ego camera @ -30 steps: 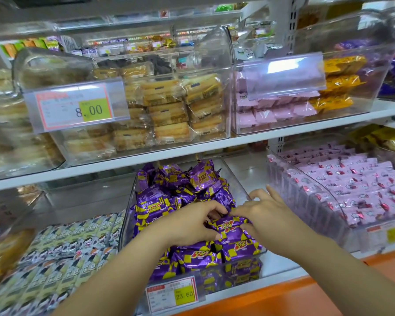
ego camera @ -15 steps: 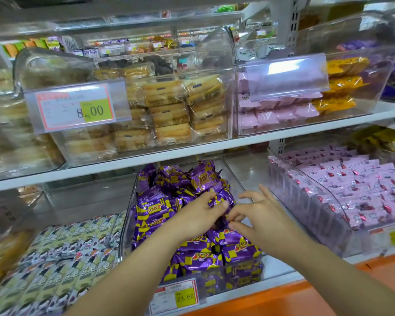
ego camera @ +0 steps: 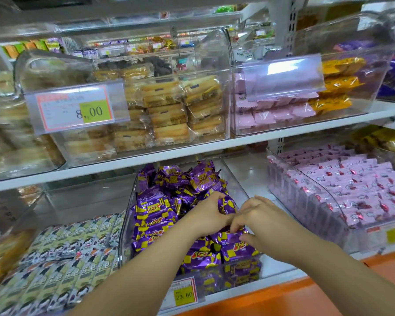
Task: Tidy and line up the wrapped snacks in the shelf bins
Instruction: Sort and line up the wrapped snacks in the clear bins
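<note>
A clear bin (ego camera: 126, 226) on the lower shelf holds several purple and yellow wrapped snacks (ego camera: 155, 213), heaped loosely at the back and lying flatter at the front. My left hand (ego camera: 205, 215) grips one purple snack (ego camera: 226, 205) in the middle of the bin, fingers curled round it. My right hand (ego camera: 260, 221) sits just to its right, fingertips pinching a purple snack (ego camera: 234, 238) below. The two hands nearly touch.
Left of the bin lie rows of grey-green packets (ego camera: 62, 258). On the right stands a bin of pink packets (ego camera: 356, 190). The upper shelf (ego camera: 249, 144) carries bins of cake packs (ego camera: 169, 115) and pink and yellow packs (ego camera: 283, 115). A 23.60 price tag (ego camera: 184, 293) hangs in front.
Both hands stayed in the purple snack bin. They first moved back and up together; now the left hand grips a raised snack and the right hand has dropped to the packets below.
</note>
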The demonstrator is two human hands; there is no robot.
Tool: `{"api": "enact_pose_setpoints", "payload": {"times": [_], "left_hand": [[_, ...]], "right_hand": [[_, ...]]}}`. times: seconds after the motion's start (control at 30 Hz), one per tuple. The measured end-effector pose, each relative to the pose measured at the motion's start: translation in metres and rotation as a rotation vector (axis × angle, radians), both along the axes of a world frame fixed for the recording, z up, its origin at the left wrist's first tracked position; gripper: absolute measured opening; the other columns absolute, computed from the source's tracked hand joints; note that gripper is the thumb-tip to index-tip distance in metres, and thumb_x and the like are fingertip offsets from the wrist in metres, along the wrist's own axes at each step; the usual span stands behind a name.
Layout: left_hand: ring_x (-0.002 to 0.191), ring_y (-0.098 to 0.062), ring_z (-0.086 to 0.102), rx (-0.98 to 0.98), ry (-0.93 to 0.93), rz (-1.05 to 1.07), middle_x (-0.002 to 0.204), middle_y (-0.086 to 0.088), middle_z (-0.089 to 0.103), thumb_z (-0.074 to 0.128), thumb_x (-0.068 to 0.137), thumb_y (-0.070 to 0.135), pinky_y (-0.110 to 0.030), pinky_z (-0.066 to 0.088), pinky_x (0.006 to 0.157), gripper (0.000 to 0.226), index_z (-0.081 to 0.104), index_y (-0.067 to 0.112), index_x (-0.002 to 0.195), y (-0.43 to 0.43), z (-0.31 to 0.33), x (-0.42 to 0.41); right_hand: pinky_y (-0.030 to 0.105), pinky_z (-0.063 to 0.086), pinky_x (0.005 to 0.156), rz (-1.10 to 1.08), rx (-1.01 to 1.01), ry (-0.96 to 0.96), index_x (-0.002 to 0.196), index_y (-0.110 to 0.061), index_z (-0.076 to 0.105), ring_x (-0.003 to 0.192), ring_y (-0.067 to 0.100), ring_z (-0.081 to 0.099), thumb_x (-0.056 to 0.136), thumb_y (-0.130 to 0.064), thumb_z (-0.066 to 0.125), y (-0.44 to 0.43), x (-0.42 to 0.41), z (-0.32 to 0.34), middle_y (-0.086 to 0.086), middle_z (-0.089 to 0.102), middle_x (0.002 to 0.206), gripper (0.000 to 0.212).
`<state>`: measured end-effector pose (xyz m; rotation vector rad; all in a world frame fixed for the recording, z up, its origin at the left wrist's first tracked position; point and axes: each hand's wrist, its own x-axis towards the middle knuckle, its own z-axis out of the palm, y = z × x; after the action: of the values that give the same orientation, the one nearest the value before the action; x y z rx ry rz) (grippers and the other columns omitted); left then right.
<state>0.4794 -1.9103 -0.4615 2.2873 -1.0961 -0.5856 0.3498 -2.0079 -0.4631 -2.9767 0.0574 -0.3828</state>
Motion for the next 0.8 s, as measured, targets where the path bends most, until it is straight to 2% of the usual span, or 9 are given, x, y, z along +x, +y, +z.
{"api": "enact_pose_setpoints", "payload": {"times": [0.13,0.23,0.33,0.47,0.57,0.63,0.7,0.73,0.8], "left_hand": [[0.053,-0.005,0.042,-0.053,-0.007,0.034,0.072,0.005,0.046,0.067,0.085,0.028,-0.015,0.03,0.042,0.063,0.034,0.022,0.138,-0.005,-0.002,0.0],[0.052,-0.007,0.042,-0.182,-0.083,0.056,0.07,0.004,0.05,0.068,0.082,0.02,-0.018,0.035,0.05,0.06,0.038,0.027,0.134,0.003,0.007,0.011],[0.062,-0.01,0.046,-0.125,-0.199,-0.076,0.084,-0.001,0.057,0.069,0.082,0.019,-0.028,0.044,0.063,0.053,0.042,0.028,0.127,0.019,0.018,0.017],[0.09,-0.011,0.058,-0.007,-0.153,-0.253,0.103,0.004,0.062,0.067,0.088,0.024,-0.026,0.048,0.087,0.032,0.057,0.023,0.118,0.027,0.018,0.014],[0.098,-0.01,0.055,0.121,-0.314,-0.385,0.115,0.0,0.063,0.051,0.097,0.031,-0.023,0.042,0.087,0.033,0.057,0.024,0.129,0.029,0.01,0.007],[0.114,-0.016,0.051,0.178,-0.419,-0.403,0.124,-0.003,0.055,0.046,0.099,0.037,-0.029,0.04,0.096,0.041,0.047,0.027,0.139,0.034,0.002,0.003],[0.119,-0.019,0.047,0.162,-0.451,-0.386,0.126,-0.002,0.05,0.044,0.099,0.039,-0.033,0.038,0.1,0.043,0.044,0.028,0.14,0.037,-0.003,-0.001],[0.119,-0.02,0.047,0.146,-0.454,-0.377,0.126,-0.001,0.051,0.045,0.099,0.039,-0.035,0.038,0.1,0.042,0.045,0.028,0.139,0.039,-0.005,-0.001],[0.118,-0.018,0.049,0.094,-0.464,-0.353,0.128,0.002,0.053,0.048,0.097,0.04,-0.038,0.039,0.1,0.04,0.049,0.03,0.136,0.044,-0.004,-0.003]], "right_hand": [[0.023,0.039,0.092,-0.052,0.079,0.026,0.112,-0.038,0.064,0.111,0.011,0.052,0.088,-0.028,0.061,0.001,-0.002,0.0,-0.007,0.049,0.116,0.026],[0.024,0.041,0.09,-0.06,0.083,0.035,0.113,-0.038,0.063,0.105,0.011,0.055,0.09,-0.029,0.059,0.001,-0.005,0.003,-0.009,0.046,0.117,0.026],[0.024,0.041,0.09,-0.056,0.093,0.066,0.113,-0.038,0.063,0.105,0.012,0.055,0.09,-0.028,0.059,0.001,-0.006,0.005,-0.009,0.045,0.116,0.026],[0.025,0.041,0.091,-0.063,0.1,0.033,0.11,-0.037,0.066,0.104,0.01,0.054,0.089,-0.026,0.06,0.002,-0.006,0.006,-0.009,0.046,0.108,0.025],[0.03,0.047,0.086,-0.016,0.072,-0.087,0.099,-0.031,0.07,0.099,0.006,0.047,0.081,-0.025,0.068,-0.001,-0.006,0.005,-0.011,0.059,0.099,0.019],[0.033,0.051,0.08,-0.013,0.018,-0.151,0.092,-0.029,0.071,0.097,0.008,0.043,0.068,-0.031,0.073,-0.003,-0.006,0.007,-0.013,0.064,0.093,0.024],[0.043,0.041,0.097,-0.045,-0.109,-0.081,0.11,-0.032,0.066,0.122,0.015,0.036,0.076,-0.04,0.067,-0.001,-0.005,0.008,-0.017,0.064,0.109,0.035],[0.044,0.027,0.109,-0.053,-0.126,-0.02,0.123,-0.034,0.058,0.136,0.017,0.023,0.086,-0.042,0.06,0.001,-0.004,0.004,-0.018,0.059,0.123,0.038],[0.039,0.006,0.117,-0.076,-0.093,0.114,0.137,-0.037,0.044,0.144,0.013,0.002,0.096,-0.042,0.046,0.004,-0.005,0.002,-0.019,0.048,0.137,0.041]]}}
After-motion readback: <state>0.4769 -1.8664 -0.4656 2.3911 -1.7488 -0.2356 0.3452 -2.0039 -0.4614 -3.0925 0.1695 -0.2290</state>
